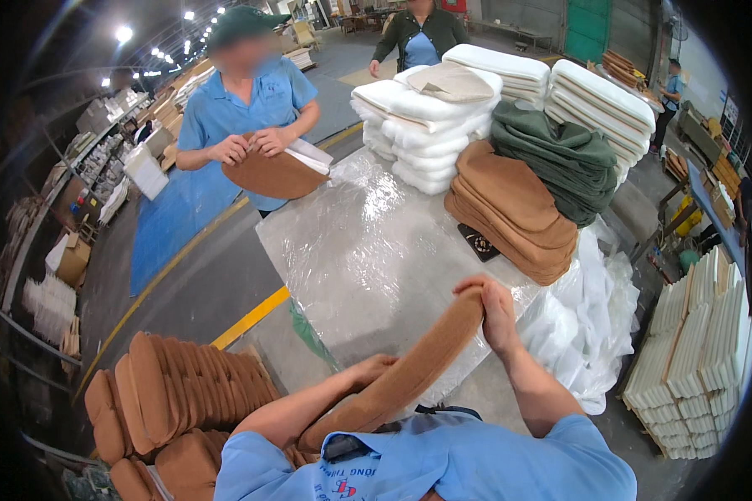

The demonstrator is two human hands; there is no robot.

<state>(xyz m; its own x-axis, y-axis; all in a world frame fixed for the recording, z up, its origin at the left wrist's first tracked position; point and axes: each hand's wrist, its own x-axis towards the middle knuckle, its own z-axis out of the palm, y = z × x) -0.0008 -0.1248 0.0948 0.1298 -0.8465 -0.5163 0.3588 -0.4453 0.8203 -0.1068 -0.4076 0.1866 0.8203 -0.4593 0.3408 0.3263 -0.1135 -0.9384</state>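
Note:
A long brown fabric-covered cushion (405,367) is held up on edge, slanting from my chest toward the table. My right hand (495,313) is closed round its far upper end. Along its left side, my left hand (373,369) presses against the cushion, its fingertips partly hidden behind it. Beneath lies a table (351,250) covered with clear plastic sheeting. Beyond my right hand sits a stack of folded brown covers (510,209), with a small black patterned item (478,242) beside it.
Dark green covers (556,154) and white padding stacks (434,117) fill the table's far right. Brown cushions (175,388) are piled at lower left. Crumpled plastic (581,321) hangs at right, near stacked white panels (693,359). Across the table a co-worker (255,108) handles a brown cover (276,174).

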